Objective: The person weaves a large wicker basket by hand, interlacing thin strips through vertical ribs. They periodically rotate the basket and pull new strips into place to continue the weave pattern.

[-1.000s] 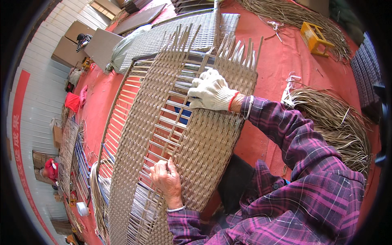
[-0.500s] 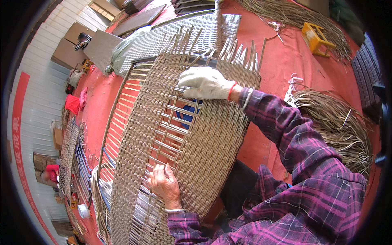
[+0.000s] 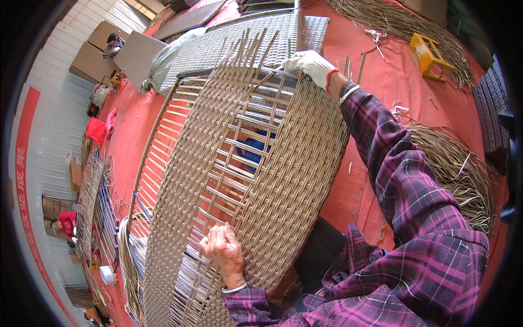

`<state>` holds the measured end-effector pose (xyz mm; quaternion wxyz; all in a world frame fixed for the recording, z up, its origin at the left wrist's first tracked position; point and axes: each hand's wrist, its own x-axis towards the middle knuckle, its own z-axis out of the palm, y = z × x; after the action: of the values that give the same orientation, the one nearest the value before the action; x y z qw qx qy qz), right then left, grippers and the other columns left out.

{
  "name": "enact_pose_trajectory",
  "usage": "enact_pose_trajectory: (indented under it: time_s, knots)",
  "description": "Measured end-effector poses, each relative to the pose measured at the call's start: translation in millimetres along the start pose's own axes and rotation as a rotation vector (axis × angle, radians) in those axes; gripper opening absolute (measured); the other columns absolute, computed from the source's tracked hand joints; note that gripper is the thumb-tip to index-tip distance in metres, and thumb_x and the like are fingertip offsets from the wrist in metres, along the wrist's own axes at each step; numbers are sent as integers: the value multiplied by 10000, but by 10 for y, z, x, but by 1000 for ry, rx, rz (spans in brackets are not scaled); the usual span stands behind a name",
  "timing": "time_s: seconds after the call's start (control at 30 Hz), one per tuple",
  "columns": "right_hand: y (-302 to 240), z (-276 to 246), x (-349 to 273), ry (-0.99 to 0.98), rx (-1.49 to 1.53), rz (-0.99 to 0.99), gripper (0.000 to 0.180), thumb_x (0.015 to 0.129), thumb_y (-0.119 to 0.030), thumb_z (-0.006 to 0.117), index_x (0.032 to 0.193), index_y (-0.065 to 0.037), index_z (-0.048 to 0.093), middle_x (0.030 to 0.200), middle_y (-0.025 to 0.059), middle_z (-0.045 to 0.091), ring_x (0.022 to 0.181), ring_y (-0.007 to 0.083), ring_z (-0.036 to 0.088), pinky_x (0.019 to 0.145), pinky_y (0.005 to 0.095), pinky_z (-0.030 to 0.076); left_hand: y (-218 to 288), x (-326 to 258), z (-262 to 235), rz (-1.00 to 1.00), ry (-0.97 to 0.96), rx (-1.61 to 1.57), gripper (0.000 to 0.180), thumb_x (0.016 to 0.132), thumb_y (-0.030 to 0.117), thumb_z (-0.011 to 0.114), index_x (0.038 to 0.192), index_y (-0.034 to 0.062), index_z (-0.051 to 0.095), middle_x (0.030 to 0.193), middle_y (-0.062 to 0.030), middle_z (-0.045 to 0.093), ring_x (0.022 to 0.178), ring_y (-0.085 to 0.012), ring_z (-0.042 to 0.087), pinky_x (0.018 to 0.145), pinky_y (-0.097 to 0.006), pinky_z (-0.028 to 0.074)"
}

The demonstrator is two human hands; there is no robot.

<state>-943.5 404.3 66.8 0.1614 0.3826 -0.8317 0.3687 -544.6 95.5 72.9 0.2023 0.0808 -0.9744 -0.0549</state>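
Even tension suits this woven panel [image 3: 294, 169]: the left hand's [image 3: 224, 254] fingers curl together, near; the right hand's [image 3: 311, 66], gloved, bunch far (what either pinches, I cannot tell).

"how's the light over there?"

"bright and fairly even, though i can't tell its source. my gloved right hand [image 3: 309, 65] is nearly washed white, and pale glints run over the woven panel [image 3: 297, 180]."

"shadows?"

"the dark cloth [image 3: 321, 248] by my lap sinks almost to black."

"sharp?"

"my bare left hand [image 3: 224, 253] is clear enough; the far wall [image 3: 62, 98] looks softer, its red banner [image 3: 24, 141] bowed along the black rim."
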Motion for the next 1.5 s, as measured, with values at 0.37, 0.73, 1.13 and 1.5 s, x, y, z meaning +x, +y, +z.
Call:
enact_pose_trajectory:
  time_s: [0.37,0.73,1.13,1.5]
  knots:
    - [-69,140,106,317,583,613,171,804,-155,724,769,-6,650,668,34,602,635,127,545,606,297,438,14,-6,-4,36,12,-9,114,924,121,599,859,35,639,944,-128,678,891,-264,621,790,-396,384]
    - [-21,68,110,317,337,581,273,828,-279,721,868,-14,669,737,63,649,673,142,605,631,301,496,18,-21,-8,46,35,16,105,923,131,605,884,41,644,940,-120,686,924,-255,638,809,-396,392]
    - [-613,70,257,-259,-605,584,718,940,-660,300,1010,-89,729,1047,148,711,974,316,666,942,479,362,-5,-27,-2,38,47,-43,130,929,132,590,902,19,647,935,-123,674,904,-274,625,816,-395,388]
    - [668,460,506,70,425,-52,266,874,-89,540,1118,-112,642,946,150,703,864,285,688,737,373,539,5,-35,-15,21,19,-28,124,927,151,607,871,46,639,985,-116,670,872,-271,606,796,-396,380]
